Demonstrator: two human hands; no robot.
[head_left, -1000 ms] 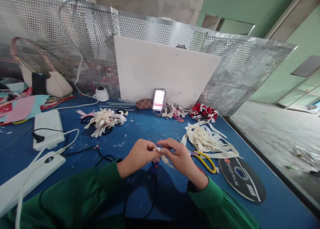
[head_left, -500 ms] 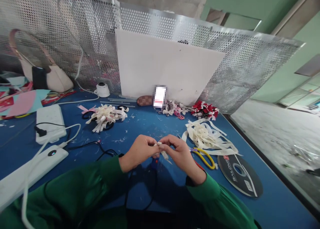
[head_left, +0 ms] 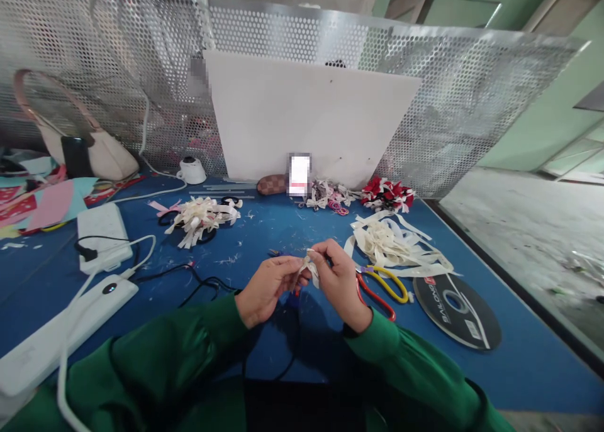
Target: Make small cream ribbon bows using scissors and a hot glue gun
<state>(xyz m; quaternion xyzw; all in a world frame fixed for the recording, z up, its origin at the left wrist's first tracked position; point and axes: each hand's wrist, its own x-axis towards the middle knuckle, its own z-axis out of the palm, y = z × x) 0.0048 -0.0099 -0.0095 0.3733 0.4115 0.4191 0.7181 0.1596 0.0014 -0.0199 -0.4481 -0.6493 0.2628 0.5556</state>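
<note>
Between my two hands is a small cream ribbon bow (head_left: pixel 309 268), held above the middle of the blue table. My left hand (head_left: pixel 271 286) pinches it from the left, fingers partly curled behind it. From the right, my right hand (head_left: pixel 338 281) grips its upper part between thumb and forefinger. Below the hands a blue tool with a cord (head_left: pixel 293 297) is partly hidden. Scissors with red and yellow handles (head_left: pixel 387 285) lie just right of my right hand. Behind them a heap of loose cream ribbon (head_left: pixel 389 243) spreads out.
A pile of cream bows (head_left: pixel 201 218) lies at the left. Red bows (head_left: pixel 387 194) and grey-pink bows (head_left: pixel 329 195) sit along the back near a lit phone (head_left: pixel 299 173). A black ribbon reel (head_left: pixel 436 303) rests at the right. White power strips (head_left: pixel 106 237) and cables occupy the left side.
My right hand has turned and the bow between my fingers now shows more, its loops spread upward. The red scissor handle has come into view. The whole view has shifted slightly.
</note>
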